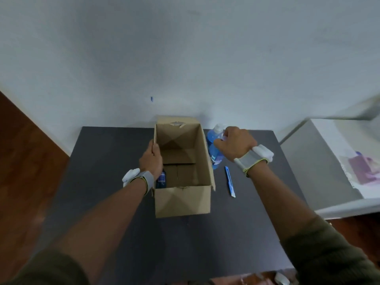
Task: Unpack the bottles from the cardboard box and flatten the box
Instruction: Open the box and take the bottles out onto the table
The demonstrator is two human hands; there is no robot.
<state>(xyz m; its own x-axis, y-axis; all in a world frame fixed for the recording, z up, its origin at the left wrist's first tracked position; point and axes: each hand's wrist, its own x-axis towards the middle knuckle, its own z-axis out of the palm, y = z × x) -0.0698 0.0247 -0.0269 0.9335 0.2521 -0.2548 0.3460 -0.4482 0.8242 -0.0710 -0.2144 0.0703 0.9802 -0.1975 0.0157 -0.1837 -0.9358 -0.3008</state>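
An open cardboard box (183, 202) stands on the dark table (102, 182). My left hand (151, 161) grips the top of its left wall. Low inside the box, by that wall, a dark blue bottle (161, 178) shows partly behind my wrist. Just right of the box, blue bottles (214, 155) stand on the table. My right hand (234, 144) holds the top of one of them, near its pale cap (218, 127).
A blue utility knife (230, 182) lies on the table right of the box. A white wall rises behind the table. A white shelf unit (329, 171) stands at the right, wooden floor (26, 161) at the left.
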